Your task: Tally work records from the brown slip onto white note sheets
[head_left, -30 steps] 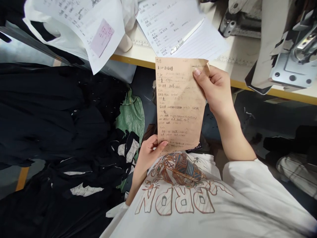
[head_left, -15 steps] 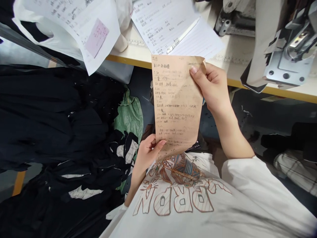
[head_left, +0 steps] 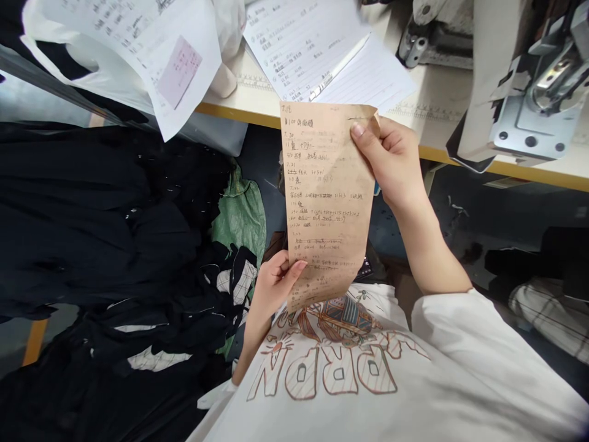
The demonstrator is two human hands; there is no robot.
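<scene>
A brown paper sheet (head_left: pixel 326 196) covered in handwritten lines is held upright in front of my chest. My left hand (head_left: pixel 275 285) pinches its bottom left corner between thumb and fingers. My right hand (head_left: pixel 391 161) grips its top right corner, thumb on the front of the sheet. The sheet's lower edge hangs over the print on my white shirt (head_left: pixel 350 374). Its top edge reaches the yellow front edge of the work table (head_left: pixel 460 156).
White written sheets (head_left: pixel 313 49) with a pen (head_left: pixel 338 69) lie on the table, and another sheet with a pink note (head_left: pixel 179 64) hangs off its left end. A sewing machine (head_left: pixel 529 80) stands at the right. Dark garments (head_left: pixel 101 233) and a green bag (head_left: pixel 242 215) fill the left.
The brown sheet and both hands have shifted slightly left and up in view, and the sheet's lower edge now hangs a little further over my shirt. Both grips are unchanged.
</scene>
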